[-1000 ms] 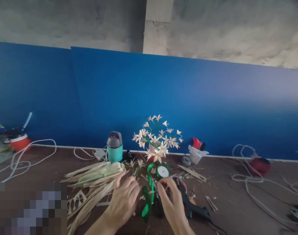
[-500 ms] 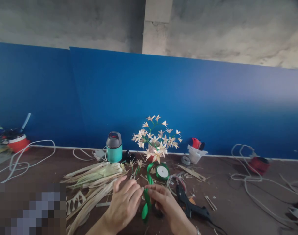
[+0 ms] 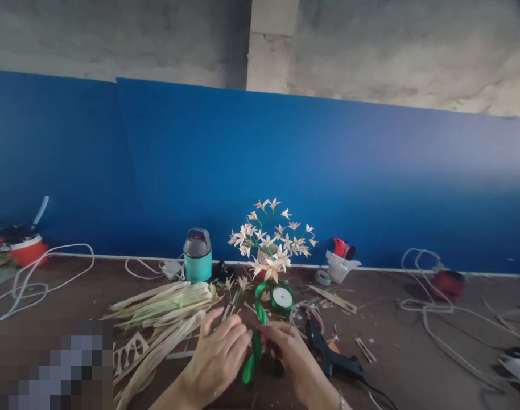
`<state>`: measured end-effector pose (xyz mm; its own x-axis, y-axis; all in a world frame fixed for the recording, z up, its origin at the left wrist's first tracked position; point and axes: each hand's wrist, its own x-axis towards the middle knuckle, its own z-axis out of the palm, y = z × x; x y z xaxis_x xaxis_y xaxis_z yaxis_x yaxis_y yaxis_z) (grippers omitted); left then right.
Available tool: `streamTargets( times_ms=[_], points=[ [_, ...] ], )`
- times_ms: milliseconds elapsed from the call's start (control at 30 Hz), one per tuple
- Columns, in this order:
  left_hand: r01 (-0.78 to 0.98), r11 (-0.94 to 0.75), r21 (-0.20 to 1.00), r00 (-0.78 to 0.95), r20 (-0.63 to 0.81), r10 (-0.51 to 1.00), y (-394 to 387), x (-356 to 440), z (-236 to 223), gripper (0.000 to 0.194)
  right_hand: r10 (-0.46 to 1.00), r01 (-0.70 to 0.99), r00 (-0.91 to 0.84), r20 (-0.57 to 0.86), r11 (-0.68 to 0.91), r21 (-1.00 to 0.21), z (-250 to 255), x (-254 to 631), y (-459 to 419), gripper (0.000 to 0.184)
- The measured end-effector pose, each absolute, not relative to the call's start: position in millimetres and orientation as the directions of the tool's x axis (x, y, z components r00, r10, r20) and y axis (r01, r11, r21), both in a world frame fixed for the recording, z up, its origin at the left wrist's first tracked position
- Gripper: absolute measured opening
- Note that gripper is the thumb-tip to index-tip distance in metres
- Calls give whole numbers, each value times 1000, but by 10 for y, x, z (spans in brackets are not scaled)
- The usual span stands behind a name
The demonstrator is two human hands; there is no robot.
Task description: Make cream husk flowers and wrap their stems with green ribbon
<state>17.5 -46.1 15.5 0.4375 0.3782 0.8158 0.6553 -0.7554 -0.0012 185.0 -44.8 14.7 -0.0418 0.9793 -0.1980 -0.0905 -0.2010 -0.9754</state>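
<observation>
A strip of shiny green ribbon (image 3: 248, 369) runs between my two hands, its loose end hanging low. My right hand (image 3: 288, 354) is closed, with thumb and forefinger pinching the ribbon. Close beside it, my left hand (image 3: 219, 357) is curled with its back to me and its little finger raised. Its fingertips meet the ribbon's left edge, though its thumb is hidden. From the right fingers the ribbon leads back to a white-centred spool (image 3: 282, 298). Two small cream flowers on green stems (image 3: 242, 283) lie just beyond my left hand.
A pot of cream flowers (image 3: 268, 256) stands behind the spool. Pale dried husks (image 3: 157, 310) lie left, near a turquoise jug (image 3: 198, 265). On the right are a black glue gun (image 3: 334, 359), grey tape roll (image 3: 322, 277), white container (image 3: 340, 269) and looped white cables (image 3: 426, 307). Scraps litter the table.
My right hand has shifted slightly right, opening a small gap from the left fingertips. The ribbon's hanging end has swung a little left. The view has tilted slightly.
</observation>
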Motion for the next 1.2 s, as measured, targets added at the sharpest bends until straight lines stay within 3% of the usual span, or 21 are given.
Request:
streamTargets(
  times_ms=[267,433,700,900,1067,1200],
  points=[
    [647,-762,1,432,824,368,-480,185,197,15,976,-56,-94,-198,-204,-977,159,1894,-429,22],
    [640,-763,89,415,796,441,-467,200,210,15,983,-60,-119,-140,-147,-987,192,1889,-435,28],
    [648,-636,418,422,499,757,-566,211,599,14,990,253,-100,96,119,-960,253,1939,-455,28],
    [650,-592,477,452,383,806,-569,208,672,21,976,346,-159,145,193,-918,387,1938,-534,23],
    [657,-538,529,421,334,843,-517,199,589,14,970,333,-193,147,206,-920,341,1932,-524,23],
    [647,-514,564,373,354,858,-491,185,551,11,975,147,-186,118,146,-978,258,1927,-485,29]
  ],
)
